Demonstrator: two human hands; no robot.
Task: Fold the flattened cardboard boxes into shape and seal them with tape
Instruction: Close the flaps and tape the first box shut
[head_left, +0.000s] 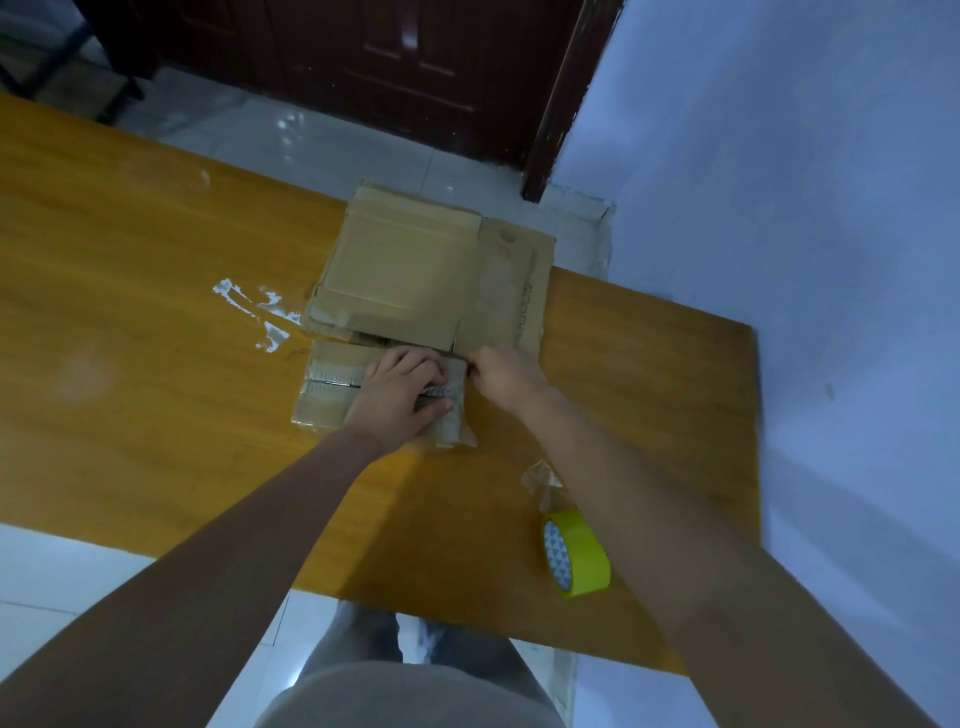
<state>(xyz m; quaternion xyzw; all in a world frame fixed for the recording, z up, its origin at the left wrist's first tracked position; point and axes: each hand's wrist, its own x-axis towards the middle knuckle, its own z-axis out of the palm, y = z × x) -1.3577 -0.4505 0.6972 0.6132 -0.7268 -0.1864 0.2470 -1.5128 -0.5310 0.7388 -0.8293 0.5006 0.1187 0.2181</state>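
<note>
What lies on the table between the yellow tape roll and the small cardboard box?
In the head view, a crumpled scrap of clear tape lies there on the bare wooden table.

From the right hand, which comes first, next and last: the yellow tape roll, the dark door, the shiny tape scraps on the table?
1. Tape scraps, left across the boxes.
2. Tape roll, near table edge.
3. Door, beyond the table.
Measured from the right hand.

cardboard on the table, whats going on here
A person is working on a small taped cardboard box on a wooden table. The left hand lies spread on its top, pressing it down, while the right hand pinches something at the box's right edge; what exactly is too small to tell. A larger flattened cardboard box lies just beyond. A yellow tape roll stands apart near the table's front edge, untouched.
</note>
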